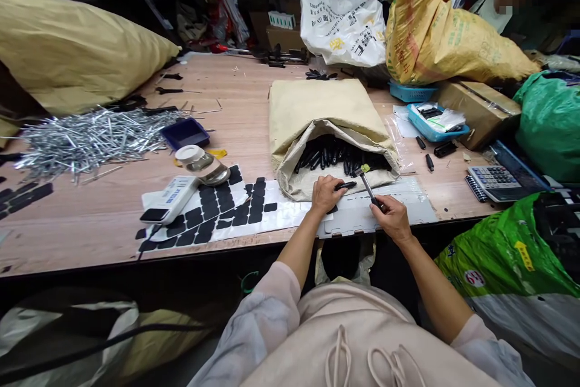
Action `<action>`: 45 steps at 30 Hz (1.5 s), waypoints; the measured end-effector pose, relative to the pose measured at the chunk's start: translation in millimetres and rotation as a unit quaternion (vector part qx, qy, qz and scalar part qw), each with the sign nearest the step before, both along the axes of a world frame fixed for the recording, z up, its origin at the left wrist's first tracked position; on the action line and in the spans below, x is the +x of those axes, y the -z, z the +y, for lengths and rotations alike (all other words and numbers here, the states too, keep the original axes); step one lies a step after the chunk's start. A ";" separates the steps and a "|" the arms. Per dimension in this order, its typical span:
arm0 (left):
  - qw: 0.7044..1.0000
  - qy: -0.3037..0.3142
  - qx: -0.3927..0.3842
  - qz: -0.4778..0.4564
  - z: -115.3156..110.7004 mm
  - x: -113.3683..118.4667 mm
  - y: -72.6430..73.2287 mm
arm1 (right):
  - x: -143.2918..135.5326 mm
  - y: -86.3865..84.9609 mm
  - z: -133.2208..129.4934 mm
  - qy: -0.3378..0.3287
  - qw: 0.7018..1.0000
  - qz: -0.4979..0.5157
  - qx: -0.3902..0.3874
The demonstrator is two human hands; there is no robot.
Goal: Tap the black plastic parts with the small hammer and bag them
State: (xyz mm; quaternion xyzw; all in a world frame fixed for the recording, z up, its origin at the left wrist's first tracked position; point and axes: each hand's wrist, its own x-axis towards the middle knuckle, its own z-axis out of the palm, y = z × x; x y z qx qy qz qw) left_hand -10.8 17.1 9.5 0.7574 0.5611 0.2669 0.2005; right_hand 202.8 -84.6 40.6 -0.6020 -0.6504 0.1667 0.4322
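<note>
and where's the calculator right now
In the head view, the calculator lies at the right of the table, by a spiral notebook and beyond the bright green bag.

I am working at a pinkish-brown bench [235,97] with streaky grain, wearing a plain beige apron [362,339] over sleeves [267,308] mottled grey-blue and pale pink. My tool [368,186] is showing silver, black at its grip and yellow-green at its tip; the piece [347,185] I am holding is showing black. By the near edge, a cream sack [317,103] is framing black, and a white sheet [283,219] is bearing rows of black rounded squares. Toward the left edge, rods [99,136] are gleaming silver. At the far right corner, a yellow sack [430,31] is showing a reddish stripe.
</note>
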 end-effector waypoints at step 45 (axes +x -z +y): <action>0.991 0.119 0.038 -0.052 -121.3 -8.0 -28.0 | 9.2 32.2 16.9 0.045 0.972 0.204 -0.109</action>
